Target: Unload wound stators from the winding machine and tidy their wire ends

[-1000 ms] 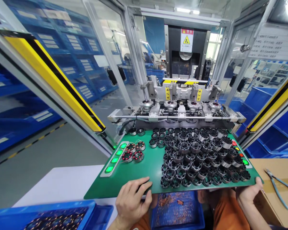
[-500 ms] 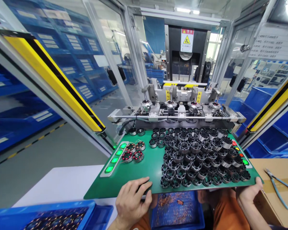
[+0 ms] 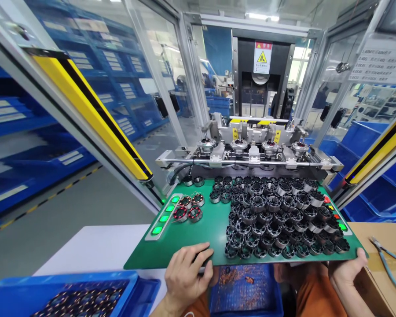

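My left hand [image 3: 188, 274] rests at the front edge of the green work surface [image 3: 204, 235], its fingers curled round a small dark object that is mostly hidden. At the right front corner of the surface, my right hand [image 3: 348, 269] holds the edge, thumb on top and the other fingers hidden beneath. Stacked rows of black and metal ring cores [image 3: 273, 229] cover the right part of the surface. Four wound cores with reddish and copper wire [image 3: 194, 214] sit at the left, beside a strip of green lit buttons [image 3: 164, 219].
A machine with four spindles [image 3: 239, 147] stands behind the surface. Yellow side bars [image 3: 92, 114] flank it. Blue bins hold wound cores at lower left [image 3: 128, 278] and copper scraps below centre [image 3: 244, 299]. Pliers [image 3: 387, 268] lie on a cardboard box [image 3: 363, 231] at right.
The view has shifted slightly, so the surface and machine appear a little further right. Both hands keep their places at the front edge.
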Available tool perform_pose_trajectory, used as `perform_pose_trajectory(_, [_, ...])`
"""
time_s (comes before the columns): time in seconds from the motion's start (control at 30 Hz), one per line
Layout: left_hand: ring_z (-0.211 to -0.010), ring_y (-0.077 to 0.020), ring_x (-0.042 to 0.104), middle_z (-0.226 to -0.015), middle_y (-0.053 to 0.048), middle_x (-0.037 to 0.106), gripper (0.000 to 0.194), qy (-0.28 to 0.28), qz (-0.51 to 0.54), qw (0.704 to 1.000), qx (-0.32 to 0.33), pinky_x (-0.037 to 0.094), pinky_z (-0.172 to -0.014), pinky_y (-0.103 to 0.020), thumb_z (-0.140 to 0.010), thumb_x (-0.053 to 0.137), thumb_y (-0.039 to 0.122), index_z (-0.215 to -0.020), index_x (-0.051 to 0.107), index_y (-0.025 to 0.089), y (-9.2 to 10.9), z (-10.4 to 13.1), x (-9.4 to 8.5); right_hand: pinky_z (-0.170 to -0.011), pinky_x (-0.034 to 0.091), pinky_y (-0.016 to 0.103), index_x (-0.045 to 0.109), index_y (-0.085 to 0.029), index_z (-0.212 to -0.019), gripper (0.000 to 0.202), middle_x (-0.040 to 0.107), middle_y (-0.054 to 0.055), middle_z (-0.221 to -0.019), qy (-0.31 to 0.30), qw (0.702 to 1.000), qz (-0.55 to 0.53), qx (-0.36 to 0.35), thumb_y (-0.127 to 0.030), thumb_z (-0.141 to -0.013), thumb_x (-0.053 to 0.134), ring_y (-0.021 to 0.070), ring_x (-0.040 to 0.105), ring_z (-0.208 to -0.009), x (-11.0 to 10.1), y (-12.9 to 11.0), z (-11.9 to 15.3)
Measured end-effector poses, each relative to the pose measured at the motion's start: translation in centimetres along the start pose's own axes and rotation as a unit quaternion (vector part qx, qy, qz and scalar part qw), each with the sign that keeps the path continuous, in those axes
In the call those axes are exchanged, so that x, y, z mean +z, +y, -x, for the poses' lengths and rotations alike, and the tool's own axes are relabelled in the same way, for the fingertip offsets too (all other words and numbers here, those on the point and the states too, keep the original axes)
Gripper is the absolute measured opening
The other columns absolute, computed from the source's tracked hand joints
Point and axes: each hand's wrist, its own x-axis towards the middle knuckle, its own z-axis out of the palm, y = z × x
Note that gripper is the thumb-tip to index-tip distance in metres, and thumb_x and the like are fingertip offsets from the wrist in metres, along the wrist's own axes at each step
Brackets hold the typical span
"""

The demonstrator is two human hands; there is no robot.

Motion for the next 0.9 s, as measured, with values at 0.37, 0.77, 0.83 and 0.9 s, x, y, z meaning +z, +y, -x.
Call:
perform_pose_trajectory(0.37, [-0.089, -0.0192, 0.065, -0.101, -0.003, 0.075, 0.013, 0.002, 0.000, 1.000, -0.001, 0.046, -0.081, -0.035, -0.097, 0.057, 0.019, -0.099, 0.069, 0.025, 0.1, -0.4, -0.2, -0.117, 0.045, 0.052, 0.071, -0.023, -0.119, 0.060, 0.072, 0.004, -0.126, 0.002, 1.000, 0.002, 0.009, -0.062, -0.085, 0.042, 0.0286, 0.064, -0.121, 0.5, -0.4, 0.7])
perform_pose_trajectory(0.77, [-0.090, -0.0202, 0.064, -0.103, -0.003, 0.075, 0.012, -0.004, -0.001, 1.000, -0.001, 0.046, -0.081, -0.036, -0.097, 0.058, 0.019, -0.099, 0.069, 0.024, 0.0, 0.0, -0.1, -0.102, 0.057, 0.059, 0.067, -0.024, -0.127, 0.068, 0.071, 0.005, -0.128, -0.007, 1.000, -0.002, 0.010, -0.069, -0.082, 0.047, 0.0336, 0.063, -0.124, -0.9, 0.8, -0.6])
perform_pose_trajectory(0.83, [-0.090, -0.0202, 0.064, -0.102, -0.003, 0.075, 0.012, -0.002, 0.000, 1.000, -0.002, 0.046, -0.081, -0.036, -0.097, 0.058, 0.020, -0.099, 0.069, 0.024, 0.0, 0.0, -0.1, -0.104, 0.056, 0.058, 0.067, -0.023, -0.127, 0.067, 0.071, 0.005, -0.129, -0.008, 1.000, -0.002, 0.010, -0.069, -0.082, 0.046, 0.0331, 0.062, -0.125, -0.7, 0.6, -0.4])
perform_pose_trajectory(0.9, [-0.090, -0.0202, 0.065, -0.102, -0.003, 0.075, 0.012, -0.002, 0.000, 1.000, -0.004, 0.046, -0.081, -0.036, -0.097, 0.058, 0.020, -0.099, 0.069, 0.025, 0.0, 0.0, 0.0, -0.107, 0.054, 0.057, 0.068, -0.022, -0.124, 0.066, 0.071, 0.005, -0.128, -0.006, 1.000, -0.001, 0.013, -0.068, -0.083, 0.045, 0.0324, 0.062, -0.126, -0.4, 0.4, -0.1])
